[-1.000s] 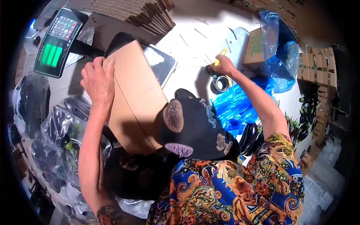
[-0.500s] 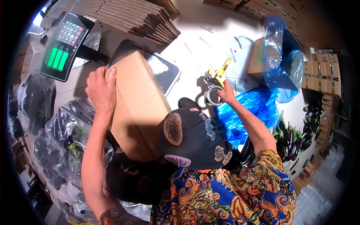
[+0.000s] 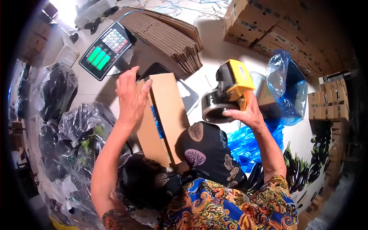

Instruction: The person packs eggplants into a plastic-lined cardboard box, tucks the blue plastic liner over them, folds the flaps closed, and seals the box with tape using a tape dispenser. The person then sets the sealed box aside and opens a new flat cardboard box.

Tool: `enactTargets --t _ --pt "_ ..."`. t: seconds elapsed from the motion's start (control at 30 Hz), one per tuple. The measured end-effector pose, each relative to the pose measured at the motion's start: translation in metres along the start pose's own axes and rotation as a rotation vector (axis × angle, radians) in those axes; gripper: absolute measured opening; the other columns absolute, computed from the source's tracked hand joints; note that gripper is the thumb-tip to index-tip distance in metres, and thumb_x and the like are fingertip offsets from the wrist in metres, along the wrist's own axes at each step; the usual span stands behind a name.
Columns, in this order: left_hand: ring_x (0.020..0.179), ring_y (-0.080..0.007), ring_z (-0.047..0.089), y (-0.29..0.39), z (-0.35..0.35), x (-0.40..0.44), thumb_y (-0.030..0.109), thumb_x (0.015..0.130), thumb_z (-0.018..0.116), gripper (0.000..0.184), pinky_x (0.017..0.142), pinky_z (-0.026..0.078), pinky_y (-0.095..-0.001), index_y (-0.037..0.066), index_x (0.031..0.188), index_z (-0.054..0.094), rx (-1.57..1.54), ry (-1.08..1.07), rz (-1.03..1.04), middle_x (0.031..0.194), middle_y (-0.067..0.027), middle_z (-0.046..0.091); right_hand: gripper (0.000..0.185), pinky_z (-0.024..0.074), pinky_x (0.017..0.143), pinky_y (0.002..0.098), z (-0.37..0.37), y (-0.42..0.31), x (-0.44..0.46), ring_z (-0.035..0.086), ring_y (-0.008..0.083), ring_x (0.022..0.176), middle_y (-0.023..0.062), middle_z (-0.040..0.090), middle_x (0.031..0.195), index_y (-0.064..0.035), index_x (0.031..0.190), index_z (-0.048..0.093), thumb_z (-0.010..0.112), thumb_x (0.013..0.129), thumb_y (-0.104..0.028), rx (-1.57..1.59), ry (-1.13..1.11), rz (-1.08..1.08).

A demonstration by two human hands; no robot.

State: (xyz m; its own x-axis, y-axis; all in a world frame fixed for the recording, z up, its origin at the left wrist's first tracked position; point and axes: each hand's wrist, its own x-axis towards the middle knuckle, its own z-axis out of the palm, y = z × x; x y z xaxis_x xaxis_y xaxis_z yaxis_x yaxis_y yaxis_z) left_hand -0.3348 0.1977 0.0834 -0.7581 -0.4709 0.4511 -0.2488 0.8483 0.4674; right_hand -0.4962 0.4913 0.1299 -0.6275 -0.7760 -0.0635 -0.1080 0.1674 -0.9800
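Between my knees stands a cardboard box, its top flaps parted by a narrow gap where blue plastic shows. At the box's far left corner is my left hand, fingers apart, with the thumb by the flap edge. My right hand grips a yellow tape dispenser with a large dark tape roll, raised to the right of the box.
A scale display and stacked flat cardboard lie beyond the box. On the right are an open box lined with blue plastic, blue film and eggplants. Bagged eggplants sit at left.
The tape dispenser has been lifted off the floor area and brought nearer the box and camera. The box's flaps now show a gap, and my left hand's fingers have spread. The view has shifted.
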Motion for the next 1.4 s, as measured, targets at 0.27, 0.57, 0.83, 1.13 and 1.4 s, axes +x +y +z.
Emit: enactTargets --t 0.27,0.57,0.83,1.13,1.4 --pt "0.092 -0.0116 0.061 0.057 -0.069 -0.006 0.067 0.093 0.043 0.074 0.081 0.049 -0.0232 -0.001 0.121 0.054 -1.138 -0.44 -0.476 0.1 -0.0079 0.062 0.086 0.0483 0.095 0.0374 0.051 0.0 0.029 0.061 0.0221 0.111 0.0128 0.058 0.122 -0.0051 0.133 0.038 0.091 0.065 -0.013 -0.389 -0.077 -0.496" --pt "0.07 -0.0051 0.054 0.048 -0.063 -0.04 0.017 0.099 0.054 0.023 0.063 0.046 -0.0247 -0.003 0.091 0.061 -0.923 -0.193 -0.414 0.072 -0.0036 0.059 0.07 0.0506 0.083 0.0419 0.082 -0.013 0.04 0.062 0.038 0.096 0.0188 0.06 0.104 -0.0053 0.128 0.044 0.077 0.07 -0.024 -0.576 -0.265 -0.595" --pt "0.063 -0.0055 0.049 -0.009 -0.031 -0.074 0.014 0.098 0.055 0.022 0.057 0.043 -0.0241 -0.003 0.085 0.059 -0.75 -0.011 -0.444 0.066 0.0001 0.055 0.063 0.0487 0.074 0.0472 0.118 -0.042 0.056 0.059 0.0431 0.088 0.0212 0.057 0.099 -0.0055 0.125 0.041 0.076 0.076 -0.024 -0.823 -0.5 -0.47" --pt "0.055 -0.0038 0.034 -0.107 -0.035 -0.144 0.021 0.095 0.061 0.022 0.05 0.028 -0.0216 0.005 0.08 0.06 -1.107 0.263 -0.987 0.064 0.0063 0.041 0.057 0.0482 0.068 0.0458 0.123 -0.052 0.069 0.06 0.0399 0.083 0.0181 0.056 0.093 -0.0082 0.117 0.041 0.076 0.078 -0.032 -1.105 -0.679 -0.358" --pt "0.058 -0.0025 0.037 -0.125 -0.005 -0.177 0.024 0.098 0.057 0.025 0.051 0.03 -0.0198 0.008 0.08 0.058 -0.871 0.209 -1.019 0.067 0.0086 0.041 0.061 0.0486 0.066 0.0459 0.131 -0.056 0.073 0.061 0.038 0.083 0.0158 0.056 0.09 -0.01 0.119 0.042 0.078 0.074 -0.029 -1.17 -0.71 -0.342"
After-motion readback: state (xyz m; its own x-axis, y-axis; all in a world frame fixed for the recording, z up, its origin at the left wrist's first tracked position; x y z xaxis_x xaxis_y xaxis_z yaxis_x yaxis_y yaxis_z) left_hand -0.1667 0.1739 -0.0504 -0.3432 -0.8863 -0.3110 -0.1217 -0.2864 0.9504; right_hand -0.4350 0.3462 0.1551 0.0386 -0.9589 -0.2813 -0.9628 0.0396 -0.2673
